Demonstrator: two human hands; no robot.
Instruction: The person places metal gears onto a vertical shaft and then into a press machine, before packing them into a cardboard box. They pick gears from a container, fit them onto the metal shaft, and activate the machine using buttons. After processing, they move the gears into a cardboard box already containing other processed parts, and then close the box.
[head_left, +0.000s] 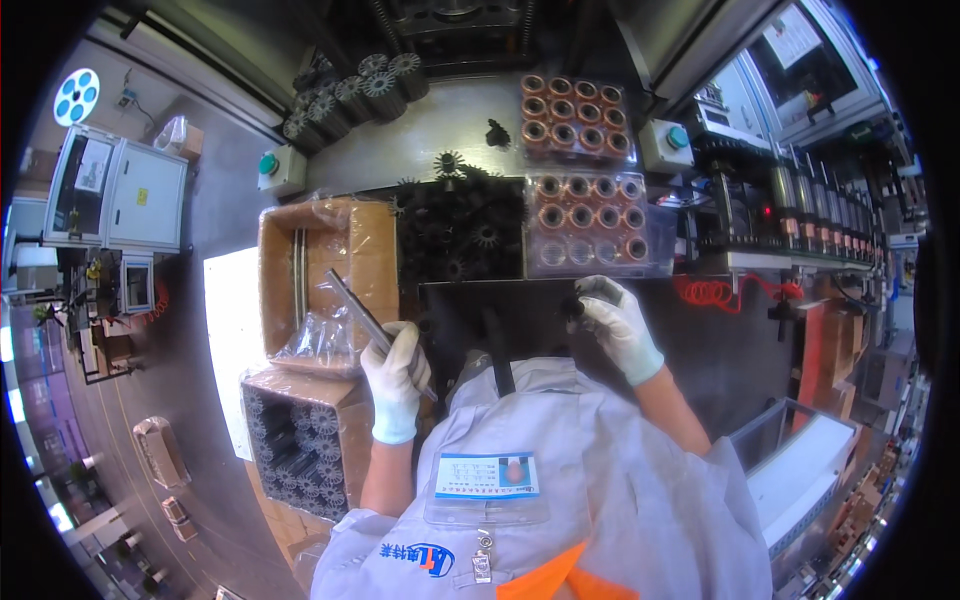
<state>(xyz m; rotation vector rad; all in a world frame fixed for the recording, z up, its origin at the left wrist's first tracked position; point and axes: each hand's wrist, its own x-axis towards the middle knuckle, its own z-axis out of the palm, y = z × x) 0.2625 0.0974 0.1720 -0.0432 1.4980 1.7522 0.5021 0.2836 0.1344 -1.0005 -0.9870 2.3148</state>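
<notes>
My left hand, in a white glove, is wrapped round a grey metal shaft that slants up and to the left. Pinched in the fingertips of my gloved right hand is a small black piece, its exact shape hard to make out. Ahead between the hands lies a heap of black star-shaped pieces. To its right, a clear plastic tray holds copper-coloured ring parts in rows. More such rings stand in another tray behind it.
A cardboard box lined with plastic contains metal rods. Nearer is a box of slotted metal cores; more cores stand at the back left. Green push buttons flank the worktop. A red coiled hose hangs below the right-hand machine.
</notes>
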